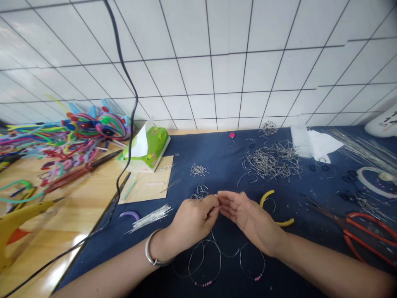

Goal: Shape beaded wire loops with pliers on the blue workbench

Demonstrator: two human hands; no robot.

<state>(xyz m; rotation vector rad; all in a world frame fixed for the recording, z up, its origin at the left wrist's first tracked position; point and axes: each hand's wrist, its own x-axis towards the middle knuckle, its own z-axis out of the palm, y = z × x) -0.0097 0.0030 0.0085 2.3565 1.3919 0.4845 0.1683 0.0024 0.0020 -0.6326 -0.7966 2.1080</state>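
Note:
My left hand (195, 217), with a bangle on the wrist, is closed in a pinch at mid-table. Whatever sits between its fingertips is too small or hidden to make out. My right hand (249, 217) meets those fingertips, its fingers stretched out and slightly bent, palm turned inward. Below the hands lie thin wire rings; pink beads (207, 283) are threaded on one, and more pink beads (258, 277) on another. A small heap of bent wire pieces (201, 191) shows just behind my left hand. Yellow curved pieces (285, 222) lie beside my right hand.
Red-handled scissors (353, 227) lie at right. A tangle of wire hooks (269, 159) lies behind my right hand. To the left are a bundle of straight wires (150, 217), a green tissue pack (150, 147), a hanging black cable (135, 103) and a yellow glue gun (21, 219).

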